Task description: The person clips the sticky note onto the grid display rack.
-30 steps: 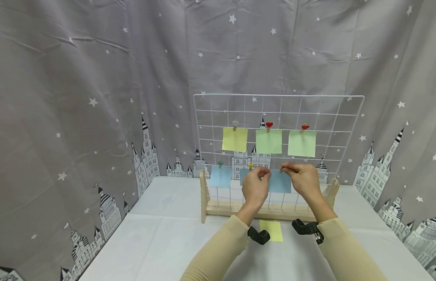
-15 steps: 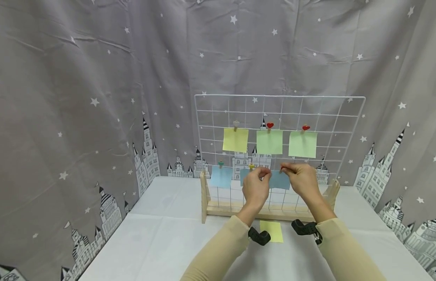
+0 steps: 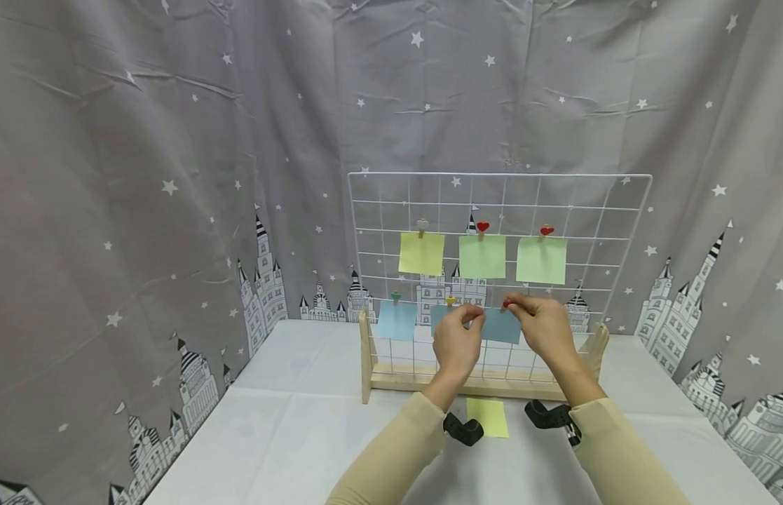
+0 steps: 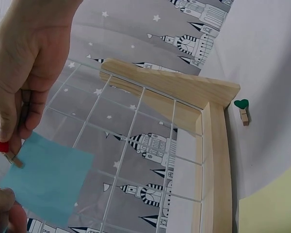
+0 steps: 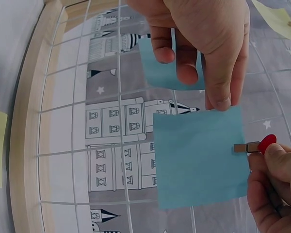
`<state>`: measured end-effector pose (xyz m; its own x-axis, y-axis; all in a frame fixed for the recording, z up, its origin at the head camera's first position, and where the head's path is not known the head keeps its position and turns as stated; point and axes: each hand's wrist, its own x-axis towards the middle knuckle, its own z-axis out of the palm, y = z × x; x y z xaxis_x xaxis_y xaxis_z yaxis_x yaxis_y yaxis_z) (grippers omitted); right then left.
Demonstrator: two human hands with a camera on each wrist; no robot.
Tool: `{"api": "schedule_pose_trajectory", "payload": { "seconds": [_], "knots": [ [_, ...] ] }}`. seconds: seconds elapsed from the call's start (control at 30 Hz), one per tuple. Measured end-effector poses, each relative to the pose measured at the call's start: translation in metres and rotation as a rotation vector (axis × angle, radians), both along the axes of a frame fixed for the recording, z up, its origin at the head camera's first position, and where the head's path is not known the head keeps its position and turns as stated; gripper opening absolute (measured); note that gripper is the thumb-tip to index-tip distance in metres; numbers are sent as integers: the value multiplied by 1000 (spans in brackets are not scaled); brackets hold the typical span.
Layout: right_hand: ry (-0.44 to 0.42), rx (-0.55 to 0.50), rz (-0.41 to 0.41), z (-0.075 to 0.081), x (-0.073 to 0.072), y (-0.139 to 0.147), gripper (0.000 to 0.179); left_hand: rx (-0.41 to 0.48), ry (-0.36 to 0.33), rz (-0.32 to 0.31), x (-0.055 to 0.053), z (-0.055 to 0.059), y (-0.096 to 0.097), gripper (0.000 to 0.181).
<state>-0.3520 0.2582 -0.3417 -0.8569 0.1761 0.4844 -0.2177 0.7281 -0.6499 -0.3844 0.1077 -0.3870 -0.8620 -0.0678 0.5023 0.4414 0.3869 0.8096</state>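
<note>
In the head view, my left hand (image 3: 457,341) pinches the upper left corner of a blue paper note (image 3: 501,326) in front of a white wire grid (image 3: 500,174). My right hand (image 3: 545,326) pinches a small wooden clothespin with a red heart (image 5: 267,143) at the note's top edge. The right wrist view shows the clothespin's wooden jaws over that edge. Whether they also bite the grid wire is unclear. Behind my left hand hangs another blue note (image 3: 439,317) under a yellow-topped clothespin (image 3: 451,301).
Yellow (image 3: 421,254) and green notes (image 3: 482,257) hang in the upper row; one more blue note (image 3: 395,320) hangs lower left. A wooden stand (image 3: 397,380) bears the grid. On the white table lie a yellow note (image 3: 488,418) and a green-heart clothespin (image 4: 243,111).
The blue note's right part has shifted slightly up since the first frame. The red heart now shows more clearly at my right fingertips. Both hands stay almost in place.
</note>
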Motion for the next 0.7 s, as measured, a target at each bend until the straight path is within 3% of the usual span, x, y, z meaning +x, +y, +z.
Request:
{"api": "schedule_pose_trajectory", "payload": {
  "seconds": [0.43, 0.7],
  "knots": [
    [27, -74, -4, 1, 7, 0, 27, -1, 33, -15, 4, -4, -5, 12],
    [-4, -111, -17, -1, 10, 1, 31, 7, 35, -26, 5, -5, -7, 10]
  ]
}}
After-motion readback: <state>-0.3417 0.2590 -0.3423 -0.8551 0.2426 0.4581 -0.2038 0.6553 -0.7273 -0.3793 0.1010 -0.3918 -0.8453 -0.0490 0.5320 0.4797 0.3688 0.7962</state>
